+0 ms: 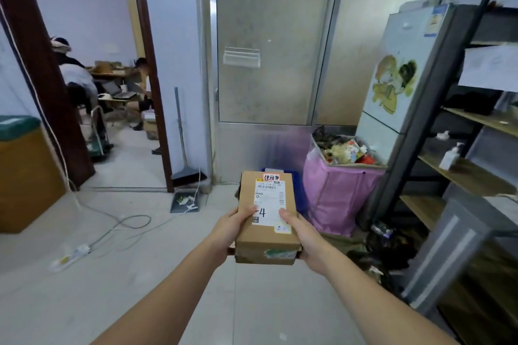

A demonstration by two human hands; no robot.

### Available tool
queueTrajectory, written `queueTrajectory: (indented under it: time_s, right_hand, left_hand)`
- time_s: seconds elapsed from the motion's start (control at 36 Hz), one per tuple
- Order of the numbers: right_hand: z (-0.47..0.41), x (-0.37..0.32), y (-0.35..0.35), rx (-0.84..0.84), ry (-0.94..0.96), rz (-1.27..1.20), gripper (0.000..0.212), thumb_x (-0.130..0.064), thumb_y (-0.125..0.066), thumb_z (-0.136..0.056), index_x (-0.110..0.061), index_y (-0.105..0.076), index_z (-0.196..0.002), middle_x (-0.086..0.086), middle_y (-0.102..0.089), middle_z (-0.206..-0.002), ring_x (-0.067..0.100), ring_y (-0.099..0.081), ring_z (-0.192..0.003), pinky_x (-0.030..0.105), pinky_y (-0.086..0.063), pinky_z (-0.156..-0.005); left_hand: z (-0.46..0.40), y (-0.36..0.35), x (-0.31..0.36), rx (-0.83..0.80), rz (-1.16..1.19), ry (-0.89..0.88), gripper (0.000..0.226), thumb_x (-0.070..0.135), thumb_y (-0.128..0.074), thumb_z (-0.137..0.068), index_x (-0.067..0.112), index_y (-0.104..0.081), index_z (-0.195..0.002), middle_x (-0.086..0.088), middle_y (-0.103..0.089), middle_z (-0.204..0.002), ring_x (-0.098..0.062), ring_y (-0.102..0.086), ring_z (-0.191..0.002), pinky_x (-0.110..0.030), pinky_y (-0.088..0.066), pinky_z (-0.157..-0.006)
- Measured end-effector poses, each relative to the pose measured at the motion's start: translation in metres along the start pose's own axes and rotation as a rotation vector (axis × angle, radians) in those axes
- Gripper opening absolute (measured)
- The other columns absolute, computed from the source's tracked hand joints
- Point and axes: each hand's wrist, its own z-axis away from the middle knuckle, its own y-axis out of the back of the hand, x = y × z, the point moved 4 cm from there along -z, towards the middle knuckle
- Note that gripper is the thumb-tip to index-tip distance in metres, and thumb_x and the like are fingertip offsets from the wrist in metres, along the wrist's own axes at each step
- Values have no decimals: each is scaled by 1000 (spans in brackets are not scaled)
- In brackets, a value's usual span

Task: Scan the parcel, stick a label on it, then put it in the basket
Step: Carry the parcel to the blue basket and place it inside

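I hold a brown cardboard parcel (266, 232) out in front of me with both hands, above the floor. My left hand (234, 228) grips its left side, thumb on top. My right hand (301, 235) grips its right side, thumb on the white shipping label (269, 202). A small red-edged sticker with handwriting (271, 177) sits at the parcel's far end. Beyond the parcel a blue basket (299, 190) shows on the floor, mostly hidden behind it.
A pink-lined bin (336, 193) full of rubbish stands right of the basket. A dark shelf rack (462, 171) and a fridge (403, 78) line the right side. Cables and a power strip (73, 255) lie on the floor at left. A dustpan (185, 200) and a broom (182, 148) stand by the wall.
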Motion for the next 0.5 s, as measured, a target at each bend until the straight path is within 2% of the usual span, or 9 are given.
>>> queueTrajectory:
  time_s: [0.11,0.17,0.22,0.31,0.5]
  right_hand:
    - [-50,-11,-19,-51,-19,25,46,-54,-73,-86,-39,-63,-128,0,-80,-116,28,-75,-111,55,-55,-103]
    - [-77,-19,-32,-54,-25,32,43,-54,-73,-86,-41,-63,-126,1,-80,-115,29,-75,-110,56,-56,-102]
    - [-103,-27,-43,-43,-31,37,39,-53,-72,-88,-42,-63,-124,0,-80,-113,28,-75,-109,56,-57,-101]
    - [-140,-40,-58,-46,-41,45,45,-55,-73,-86,-42,-62,-128,0,-80,-115,28,-75,-109,55,-57,-102]
    - [-218,-64,-73,-1,-45,61,46,-51,-70,-92,-37,-58,-134,2,-78,-118,27,-76,-107,53,-59,-99]
  left_hand:
    - [-35,25,14,46,13,5,37,60,-71,-84,40,-75,-116,7,-82,-108,-22,-75,-106,-44,-59,-92]
    - [-58,40,22,58,22,11,36,59,-71,-85,39,-75,-116,6,-81,-108,-22,-75,-106,-45,-58,-94]
    - [-80,53,32,59,34,11,35,58,-71,-87,39,-74,-115,5,-81,-109,-22,-74,-106,-43,-59,-91]
    - [-113,71,46,60,47,19,32,56,-70,-89,38,-73,-116,5,-80,-109,-21,-74,-105,-38,-59,-81]
    - [-196,96,72,26,39,47,31,58,-70,-88,41,-73,-115,6,-82,-106,-22,-75,-105,-46,-59,-94]
